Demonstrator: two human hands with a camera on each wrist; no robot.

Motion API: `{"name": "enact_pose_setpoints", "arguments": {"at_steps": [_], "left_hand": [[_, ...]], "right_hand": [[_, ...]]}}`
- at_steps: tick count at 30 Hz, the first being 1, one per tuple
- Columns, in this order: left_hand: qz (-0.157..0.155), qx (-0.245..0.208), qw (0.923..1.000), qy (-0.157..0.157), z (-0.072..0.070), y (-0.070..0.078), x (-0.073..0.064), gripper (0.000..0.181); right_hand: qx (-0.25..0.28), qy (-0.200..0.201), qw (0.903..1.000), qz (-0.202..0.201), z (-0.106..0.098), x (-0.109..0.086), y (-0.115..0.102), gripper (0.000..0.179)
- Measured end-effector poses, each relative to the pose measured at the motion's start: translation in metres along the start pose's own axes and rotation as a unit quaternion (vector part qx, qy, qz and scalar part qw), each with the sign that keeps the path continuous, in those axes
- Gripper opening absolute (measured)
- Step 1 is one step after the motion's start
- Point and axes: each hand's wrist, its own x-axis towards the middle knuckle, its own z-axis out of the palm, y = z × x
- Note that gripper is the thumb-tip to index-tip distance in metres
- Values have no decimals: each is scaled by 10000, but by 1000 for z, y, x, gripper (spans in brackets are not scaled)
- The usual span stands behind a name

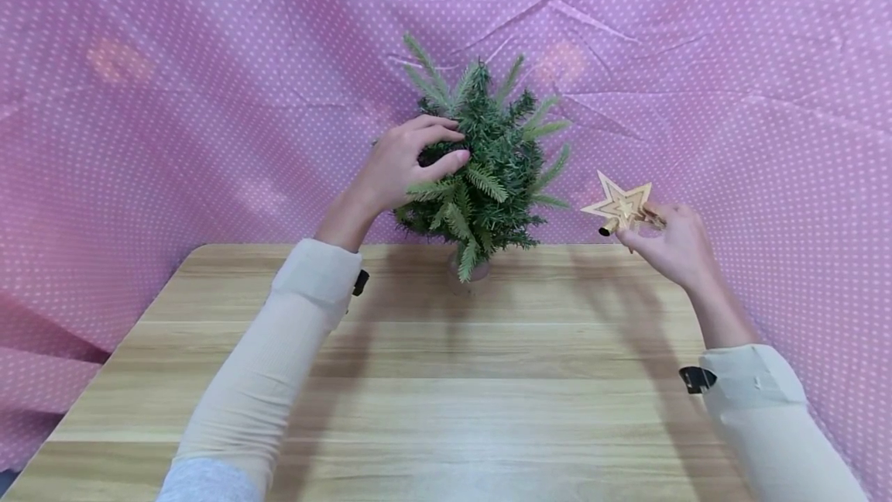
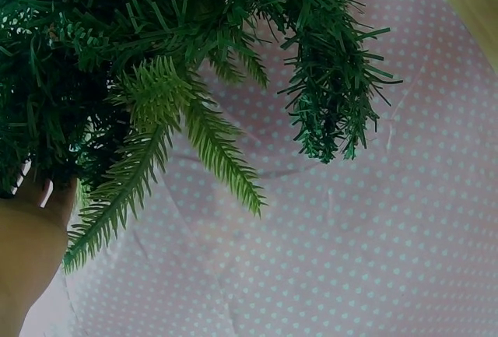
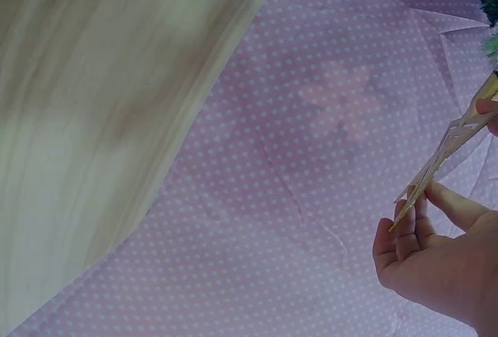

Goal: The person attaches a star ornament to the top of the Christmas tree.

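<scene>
A small artificial Christmas tree (image 1: 488, 153) with dark green tinsel branches and lighter sprigs stands at the table's far edge. My left hand (image 1: 399, 163) is against its upper left side, thumb spread from the fingers, fingertips touching the branches. In the left wrist view, the tree's foliage (image 2: 171, 41) hides most of that hand's fingers. Off to the right of the tree, my right hand (image 1: 670, 242) pinches a gold star tree topper (image 1: 625, 205) above the table's back right. At the topper's lower end shows a gold tube (image 1: 608, 228) with a dark opening. Edge-on, the star (image 3: 436, 167) appears in the right wrist view.
The tree's clear base (image 1: 470, 273) sits on the wood-grain table (image 1: 453, 393). Pink polka-dot cloth (image 1: 244, 99) hangs behind and along both sides of the table. A dark clip (image 1: 697, 379) is at the right cuff.
</scene>
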Motion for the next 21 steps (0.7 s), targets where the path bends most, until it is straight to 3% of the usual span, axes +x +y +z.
{"name": "enact_pose_setpoints", "arguments": {"at_steps": [21], "left_hand": [[15,-10,10000,18,1,0,-1,51]], "right_hand": [[169,40,9998,55,-7,1,-15,74]]}}
